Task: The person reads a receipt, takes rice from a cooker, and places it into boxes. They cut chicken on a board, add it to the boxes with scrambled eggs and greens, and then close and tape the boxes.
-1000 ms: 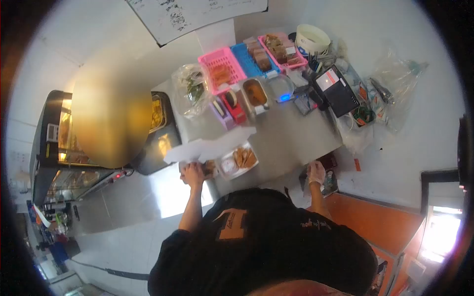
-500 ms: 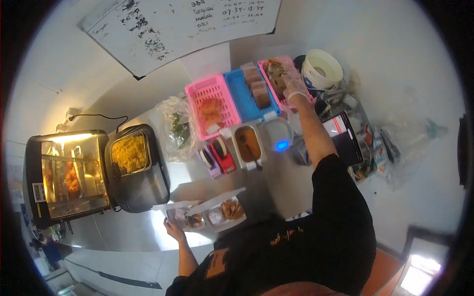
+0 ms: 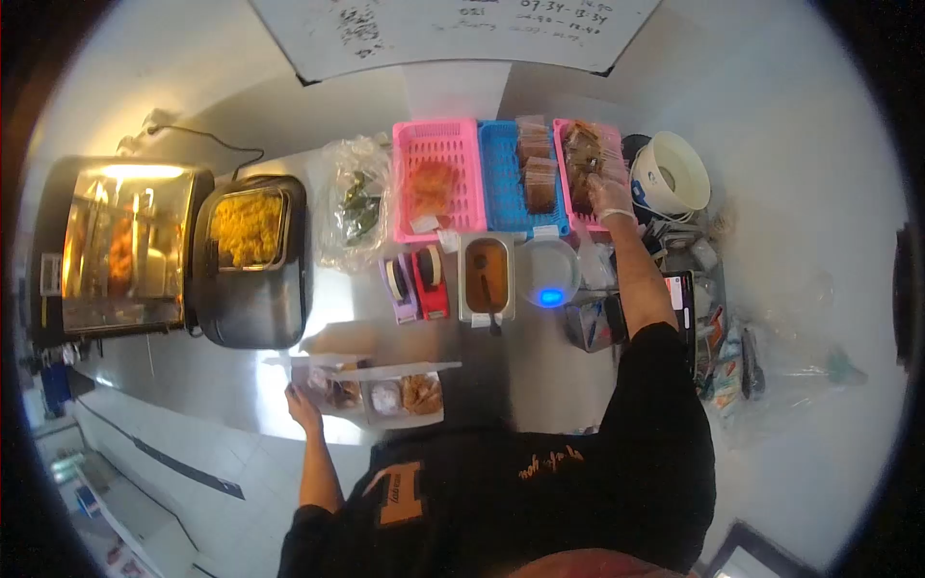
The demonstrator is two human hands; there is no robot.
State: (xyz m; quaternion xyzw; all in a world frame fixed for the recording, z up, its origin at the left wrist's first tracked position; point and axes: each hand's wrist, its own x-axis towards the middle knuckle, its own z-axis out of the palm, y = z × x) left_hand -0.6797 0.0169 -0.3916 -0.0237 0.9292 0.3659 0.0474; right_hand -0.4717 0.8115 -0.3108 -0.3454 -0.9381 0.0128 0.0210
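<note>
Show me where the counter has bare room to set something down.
Bare counter lies between the right food box and the right sleeve, in front of the sauce pan. Another patch lies in front of the black cooker, left of the left hand. The back row of baskets and the right end, by the bucket, are crowded.

We see a whiteboard (image 3: pixel 443 43) (handwritten times on it) against the pale wall (image 3: pixel 337 108), above a shiny metal counter (image 3: pixel 549 376).
</note>
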